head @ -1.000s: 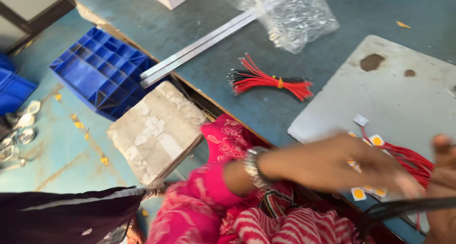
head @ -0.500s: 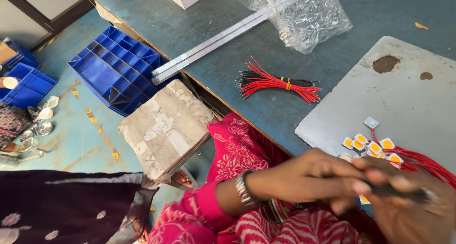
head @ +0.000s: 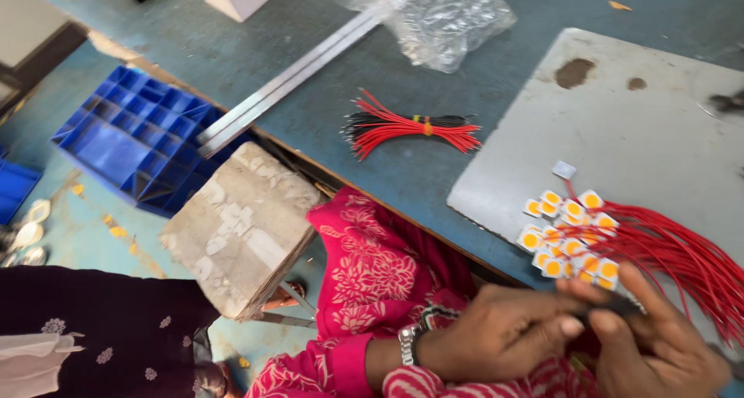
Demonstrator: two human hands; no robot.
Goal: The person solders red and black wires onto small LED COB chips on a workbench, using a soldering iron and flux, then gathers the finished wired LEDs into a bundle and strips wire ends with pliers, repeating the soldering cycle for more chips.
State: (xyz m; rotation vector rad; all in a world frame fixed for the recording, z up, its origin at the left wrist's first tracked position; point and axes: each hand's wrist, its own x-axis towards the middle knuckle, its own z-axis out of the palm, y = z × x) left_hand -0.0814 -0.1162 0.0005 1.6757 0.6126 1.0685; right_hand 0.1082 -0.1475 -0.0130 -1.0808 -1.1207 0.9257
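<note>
My left hand (head: 504,336), a watch on its wrist, and my right hand (head: 659,351) meet at the bottom right. Both pinch a thin black cable (head: 612,306) between their fingertips. Just above them lies a cluster of small white square chips with orange centres (head: 566,235). Each chip carries red wires (head: 682,258) that fan out to the right. Chips and wires rest on a grey board (head: 643,134) on the blue table (head: 271,34). My pink patterned sleeve and clothing (head: 380,274) fill the space below the table edge.
A tied bundle of red and black wires (head: 411,127) lies left of the board, with long metal strips (head: 287,80) and a clear plastic bag (head: 442,18) behind it. Off the table edge sit a blue compartment tray (head: 139,138) and a worn block (head: 240,227). Another person's dark garment (head: 93,328) is at lower left.
My hands have drawn together on the black cable and dropped toward the lower right. The chip cluster, partly covered before, now shows in full.
</note>
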